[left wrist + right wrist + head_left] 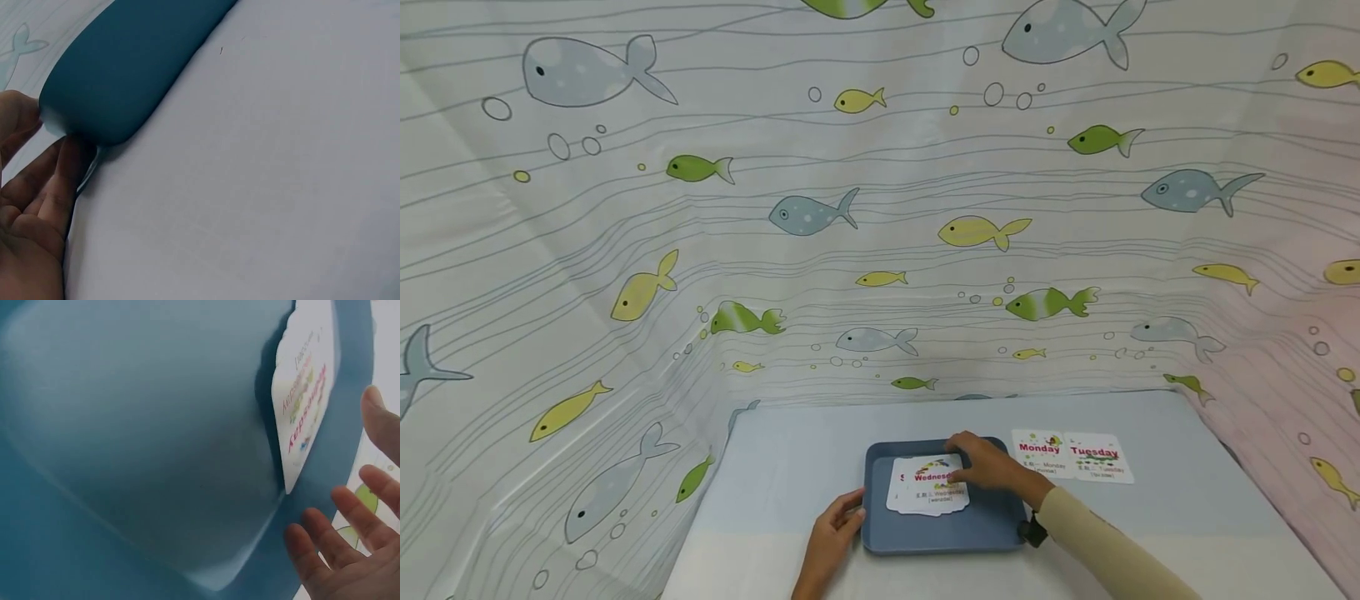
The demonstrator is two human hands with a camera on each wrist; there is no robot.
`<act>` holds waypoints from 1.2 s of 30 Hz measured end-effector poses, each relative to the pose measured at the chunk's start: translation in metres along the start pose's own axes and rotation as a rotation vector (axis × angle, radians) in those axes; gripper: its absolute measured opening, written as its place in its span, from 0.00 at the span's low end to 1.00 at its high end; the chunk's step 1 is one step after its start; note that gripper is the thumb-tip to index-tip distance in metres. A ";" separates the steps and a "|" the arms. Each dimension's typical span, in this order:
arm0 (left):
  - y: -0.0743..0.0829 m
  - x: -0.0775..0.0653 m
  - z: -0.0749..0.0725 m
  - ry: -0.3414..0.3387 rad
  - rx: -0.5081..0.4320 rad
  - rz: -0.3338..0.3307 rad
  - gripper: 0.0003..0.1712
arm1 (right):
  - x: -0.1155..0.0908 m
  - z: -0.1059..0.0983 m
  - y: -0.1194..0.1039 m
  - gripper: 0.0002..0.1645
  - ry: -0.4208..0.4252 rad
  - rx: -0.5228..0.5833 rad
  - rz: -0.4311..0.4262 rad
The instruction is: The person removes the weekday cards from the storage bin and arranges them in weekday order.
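A stack of white cards (928, 498) lies in the blue tray (992, 533), its top card printed "Wednesday". My right hand (988, 462) reaches in from the right over the tray, its thumb and fingers spread around the stack's right side. In the right wrist view the fingers (340, 547) are apart and hold nothing, with the cards (303, 400) beyond them. At the tray's left side, my left hand (833, 531) rests its thumb and fingertips against the outer wall. The left wrist view shows those fingers (59, 181) touching the tray's rounded corner (119, 81).
Right of the tray, a "Monday" card (1037, 458) and a "Tuesday" card (1099, 467) lie face up side by side on the pale table (1165, 525). A fish-patterned curtain (925, 325) surrounds the table's back and sides. A black device (1033, 530) is on my right wrist.
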State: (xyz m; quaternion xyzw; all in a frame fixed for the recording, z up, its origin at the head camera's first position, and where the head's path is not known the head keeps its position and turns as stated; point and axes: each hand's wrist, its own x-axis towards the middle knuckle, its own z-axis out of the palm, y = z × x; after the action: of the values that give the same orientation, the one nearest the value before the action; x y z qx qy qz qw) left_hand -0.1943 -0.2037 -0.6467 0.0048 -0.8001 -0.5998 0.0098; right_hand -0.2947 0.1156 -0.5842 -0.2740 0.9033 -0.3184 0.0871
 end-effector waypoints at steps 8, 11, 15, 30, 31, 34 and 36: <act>-0.004 -0.002 0.000 -0.013 -0.005 0.039 0.22 | 0.001 0.007 0.006 0.32 -0.020 0.004 -0.021; -0.005 -0.002 0.000 -0.005 0.005 0.035 0.21 | 0.001 0.011 0.008 0.35 -0.033 -0.017 -0.039; -0.005 -0.001 0.000 -0.004 -0.014 0.024 0.21 | 0.002 0.014 0.009 0.40 -0.076 -0.079 -0.029; -0.004 -0.002 -0.001 -0.007 -0.050 0.028 0.22 | 0.006 0.018 0.007 0.45 -0.147 -0.185 0.002; -0.004 -0.002 -0.001 -0.009 -0.051 0.026 0.22 | 0.006 0.018 0.006 0.45 -0.147 -0.184 0.004; -0.003 -0.001 -0.002 -0.014 -0.059 0.016 0.22 | 0.007 0.017 0.004 0.47 -0.143 -0.200 0.017; 0.004 -0.004 -0.002 -0.022 -0.052 -0.008 0.22 | 0.006 0.017 0.003 0.50 -0.141 -0.216 0.031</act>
State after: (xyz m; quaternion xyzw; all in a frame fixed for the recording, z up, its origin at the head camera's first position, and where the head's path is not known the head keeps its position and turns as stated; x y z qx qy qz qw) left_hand -0.1907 -0.2043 -0.6419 0.0010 -0.7841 -0.6206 -0.0011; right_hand -0.2956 0.1051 -0.5997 -0.2895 0.9281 -0.1977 0.1255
